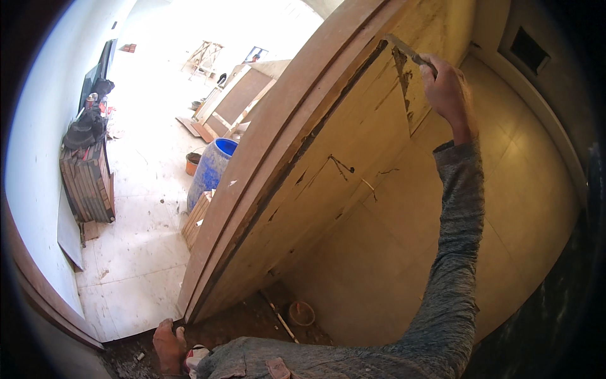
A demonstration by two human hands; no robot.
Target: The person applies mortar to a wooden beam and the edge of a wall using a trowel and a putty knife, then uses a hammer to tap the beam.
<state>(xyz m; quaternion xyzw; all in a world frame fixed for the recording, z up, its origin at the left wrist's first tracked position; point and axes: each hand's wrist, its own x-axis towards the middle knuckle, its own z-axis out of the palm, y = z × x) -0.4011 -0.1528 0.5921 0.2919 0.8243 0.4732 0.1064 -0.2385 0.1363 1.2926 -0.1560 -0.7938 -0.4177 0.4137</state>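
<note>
My right hand (447,91) is raised at the upper right, its fingers closed round a narrow flat-bladed scraper (405,48). The blade's tip meets the dark gap (344,95) running between a brown wooden door frame (259,148) and the yellowish wall (353,136). Just below the blade, the wall has a dark, rough, broken patch (404,76). My left hand (169,348) hangs low, close to the foot of the frame. Its fingers look curled, and whatever they may hold is hidden.
Through the doorway stand a blue drum (211,170), an orange bucket (192,163) and a wooden frame panel (243,95). Stacked panels (88,180) lean against the left wall. A round container (302,313) and a thin stick (281,321) are on the dark floor below.
</note>
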